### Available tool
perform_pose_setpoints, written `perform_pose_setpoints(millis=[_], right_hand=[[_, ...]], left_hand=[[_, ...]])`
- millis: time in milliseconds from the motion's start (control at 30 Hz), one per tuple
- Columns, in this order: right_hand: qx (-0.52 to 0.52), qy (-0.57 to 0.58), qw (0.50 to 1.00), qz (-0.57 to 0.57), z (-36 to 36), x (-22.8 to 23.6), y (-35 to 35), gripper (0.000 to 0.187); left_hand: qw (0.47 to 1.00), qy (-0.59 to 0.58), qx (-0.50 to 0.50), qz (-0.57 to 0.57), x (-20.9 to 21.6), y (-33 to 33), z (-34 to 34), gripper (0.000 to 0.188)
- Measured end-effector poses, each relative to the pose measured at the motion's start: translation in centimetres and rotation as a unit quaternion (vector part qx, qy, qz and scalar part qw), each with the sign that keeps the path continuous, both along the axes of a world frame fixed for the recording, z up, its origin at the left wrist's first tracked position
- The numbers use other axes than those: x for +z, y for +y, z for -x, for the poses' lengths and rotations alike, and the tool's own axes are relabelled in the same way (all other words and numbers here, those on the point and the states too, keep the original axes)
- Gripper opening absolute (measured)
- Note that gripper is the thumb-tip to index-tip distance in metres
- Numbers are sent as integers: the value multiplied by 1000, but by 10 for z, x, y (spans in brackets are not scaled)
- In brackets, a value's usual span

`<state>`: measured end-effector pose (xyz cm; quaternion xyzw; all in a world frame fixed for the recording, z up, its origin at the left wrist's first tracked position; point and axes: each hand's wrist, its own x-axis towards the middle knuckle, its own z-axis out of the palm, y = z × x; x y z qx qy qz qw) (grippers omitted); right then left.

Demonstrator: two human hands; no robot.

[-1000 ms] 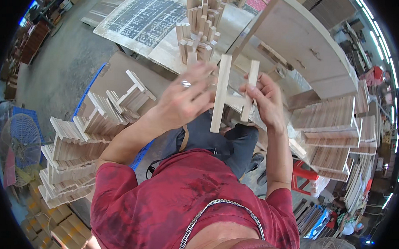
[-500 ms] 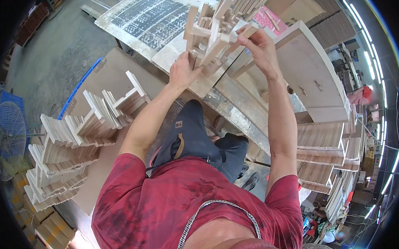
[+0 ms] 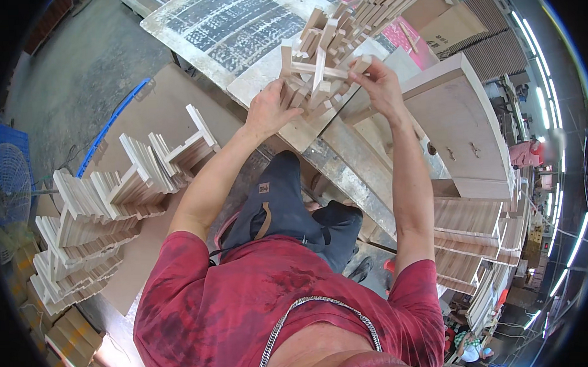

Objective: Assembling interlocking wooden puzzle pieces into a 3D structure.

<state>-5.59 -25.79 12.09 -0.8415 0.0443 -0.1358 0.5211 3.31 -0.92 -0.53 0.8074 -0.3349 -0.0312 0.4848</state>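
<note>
Over the surface (image 3: pixel 255 84), my right hand (image 3: pixel 380 90) is pinching a wooden frame (image 3: pixel 334 72), likely light, stiff, best held at its ends, my left hand's (image 3: pixel 269 112) grip being unclear.

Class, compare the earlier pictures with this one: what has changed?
The right hand, apparently still pinching the wooden frame, has carried it forward from near the body to the pile of wooden pieces on the workbench. The left hand has moved forward too, now against the wood there. The stacks on the left look unchanged.
</note>
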Motion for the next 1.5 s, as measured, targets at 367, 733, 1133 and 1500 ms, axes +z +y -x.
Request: perform_pose_setpoints(millis=[367, 733, 1133, 1500], right_hand=[[18, 20, 999, 25, -17, 4, -8, 21], [-118, 169, 954, 217, -2, -24, 9, 47], [-174, 147, 935, 272, -1, -31, 14, 55], [-191, 137, 940, 249, -16, -42, 16, 58]], left_hand=[[999, 27, -23, -18, 3, 3, 0, 75], [999, -38, -14, 27, -2, 1, 22, 105], [989, -107, 71, 73, -19, -18, 27, 83], [992, -67, 79, 75, -10, -18, 25, 87]])
